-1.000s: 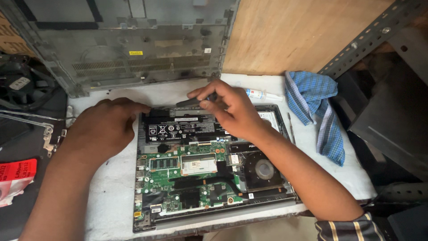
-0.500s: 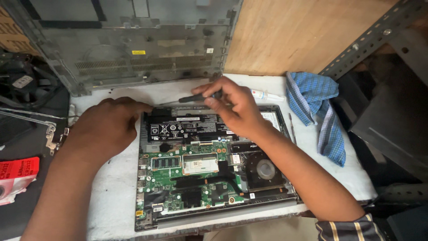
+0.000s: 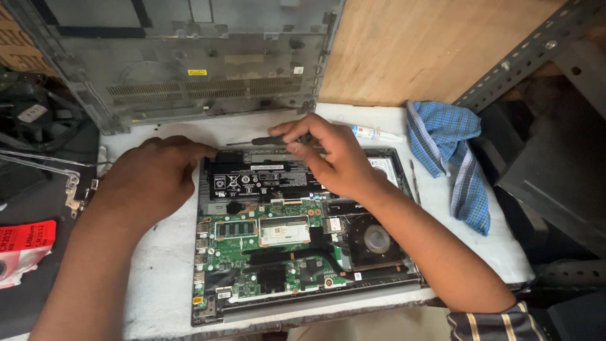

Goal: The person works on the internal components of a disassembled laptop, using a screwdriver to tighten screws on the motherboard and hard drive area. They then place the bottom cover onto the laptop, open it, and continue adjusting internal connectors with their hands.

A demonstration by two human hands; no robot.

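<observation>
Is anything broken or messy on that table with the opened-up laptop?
Nothing looks broken. The laptop lies with its insides bare, and its bottom cover leans against the wall behind. The right hand holds a screwdriver by the battery. A blue checked cloth lies crumpled at the table edge.

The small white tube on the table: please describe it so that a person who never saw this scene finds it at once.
Start at the opened laptop base with the green circuit board on the white table. Just beyond its far right corner, between the right hand and the blue checked cloth, lies the small white tube on its side. It alone there is thin, white and pointed.
</observation>
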